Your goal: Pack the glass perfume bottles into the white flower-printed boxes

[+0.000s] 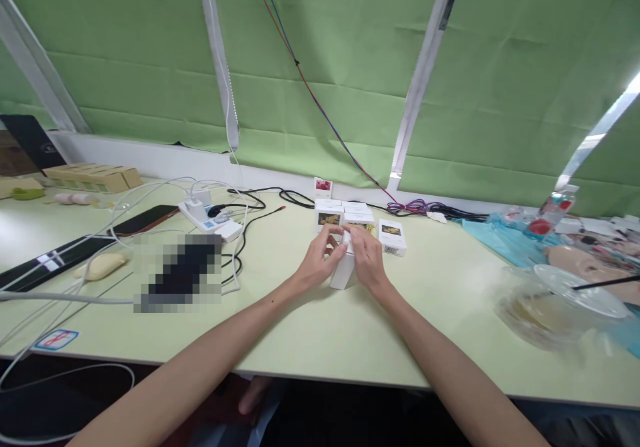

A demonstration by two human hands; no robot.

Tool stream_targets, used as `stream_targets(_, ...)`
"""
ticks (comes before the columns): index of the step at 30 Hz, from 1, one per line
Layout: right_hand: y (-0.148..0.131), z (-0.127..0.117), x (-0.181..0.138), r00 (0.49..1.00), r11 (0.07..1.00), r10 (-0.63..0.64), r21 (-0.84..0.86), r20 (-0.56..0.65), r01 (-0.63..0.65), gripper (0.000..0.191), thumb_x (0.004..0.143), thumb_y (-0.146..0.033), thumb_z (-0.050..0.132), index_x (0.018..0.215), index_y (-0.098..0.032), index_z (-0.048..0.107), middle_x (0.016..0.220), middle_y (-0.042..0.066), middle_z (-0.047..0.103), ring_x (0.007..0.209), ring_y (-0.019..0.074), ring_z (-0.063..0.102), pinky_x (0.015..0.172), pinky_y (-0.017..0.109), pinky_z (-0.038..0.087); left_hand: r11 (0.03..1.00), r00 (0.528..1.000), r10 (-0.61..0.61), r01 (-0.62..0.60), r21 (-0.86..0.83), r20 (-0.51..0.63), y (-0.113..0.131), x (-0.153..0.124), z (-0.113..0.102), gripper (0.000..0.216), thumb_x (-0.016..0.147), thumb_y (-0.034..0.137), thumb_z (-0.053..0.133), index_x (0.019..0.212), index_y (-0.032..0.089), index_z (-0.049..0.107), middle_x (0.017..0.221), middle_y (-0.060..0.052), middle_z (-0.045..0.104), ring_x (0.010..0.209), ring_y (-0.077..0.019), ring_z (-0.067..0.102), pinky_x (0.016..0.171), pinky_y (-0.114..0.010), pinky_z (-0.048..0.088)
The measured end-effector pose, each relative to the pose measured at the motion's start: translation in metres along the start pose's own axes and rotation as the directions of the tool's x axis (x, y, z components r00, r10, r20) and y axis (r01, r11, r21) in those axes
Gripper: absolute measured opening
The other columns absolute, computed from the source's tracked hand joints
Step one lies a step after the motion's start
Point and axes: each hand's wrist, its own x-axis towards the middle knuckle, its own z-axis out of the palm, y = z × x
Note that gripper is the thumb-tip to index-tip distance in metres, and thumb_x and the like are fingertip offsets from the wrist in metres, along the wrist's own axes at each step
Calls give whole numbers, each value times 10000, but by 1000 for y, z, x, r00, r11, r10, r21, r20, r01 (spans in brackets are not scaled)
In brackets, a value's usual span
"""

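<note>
Near the middle of the bench [310,340], the left hand [318,260] and right hand [367,258] both hold one small white box [343,271] — fingers curled on its top. Just behind sit more little boxes [345,218], toward the far edge. A white power strip [210,220] lies off to the left — a clear bowl [545,304] sits near the right edge.

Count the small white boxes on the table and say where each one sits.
About 7: one white box between left hand and right hand; four clustered behind; one right; one by the wall. More may be hidden.
</note>
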Motion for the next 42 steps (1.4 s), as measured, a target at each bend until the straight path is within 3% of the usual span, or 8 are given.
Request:
stream_targets(27,2,0,2,1000,1000,-5,19,2,5,412,1005,-391,379,1021,-216,752,1143,95,747,1112,243,663,994,404,494,1000,1000,-2,2,-14,-5,-4,1,-1,314,931,472,519,1134,233,488,1188,-67,568,847,-150,560,666,-264,505)
stream_targets(42,1,1,3,998,1000,-17,-8,59,18,406,1008,-384,383,1026,-227,757,1172,77,744,1167,256,616,1031,442,460,997,998,-39,34,-74,-56,-1,3,0,230,896,383,501,1062,224,477,1088,-42,565,772,-141,515,650,-272,475)
